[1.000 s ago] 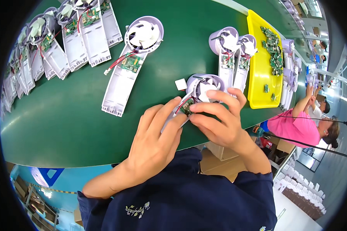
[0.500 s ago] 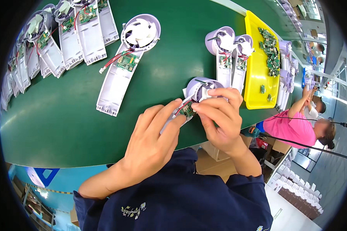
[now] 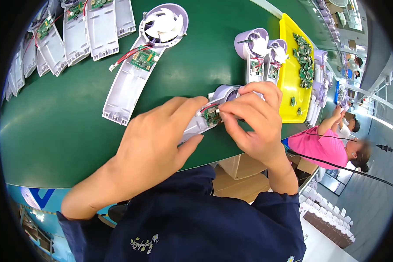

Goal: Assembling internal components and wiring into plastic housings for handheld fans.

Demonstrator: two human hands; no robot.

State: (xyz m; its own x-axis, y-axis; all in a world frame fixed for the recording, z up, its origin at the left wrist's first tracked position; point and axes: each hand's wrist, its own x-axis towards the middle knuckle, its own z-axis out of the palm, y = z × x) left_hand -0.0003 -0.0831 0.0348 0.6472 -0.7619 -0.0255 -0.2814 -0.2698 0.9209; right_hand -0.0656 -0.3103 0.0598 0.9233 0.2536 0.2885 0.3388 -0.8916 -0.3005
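Observation:
Between my hands is a pale lilac handheld-fan housing (image 3: pixel 195 126), its round end pointing away from me and its handle toward the lower left. A small green circuit board (image 3: pixel 211 116) with a red wire shows in the handle. My left hand (image 3: pixel 150 135) grips the handle, thumb on the near side and fingers along the far side. My right hand (image 3: pixel 260 120) is closed, with thumb and fingertips pinched at the board's right edge and another finger over the round end. Whether a connector sits in that pinch is hidden.
A fan half (image 3: pixel 126 89) with white blades, board and red wires lies on the green table (image 3: pixel 56 139). Several housings (image 3: pixel 76 39) line the far left. Two fan units (image 3: pixel 251 43) stand beside a yellow tray (image 3: pixel 288 87) of circuit boards. A person in pink (image 3: pixel 321 146) works at right.
My left hand has shifted up and left along the handle, baring more of it. My right fingers stay pinched at the board. The view has shifted slightly.

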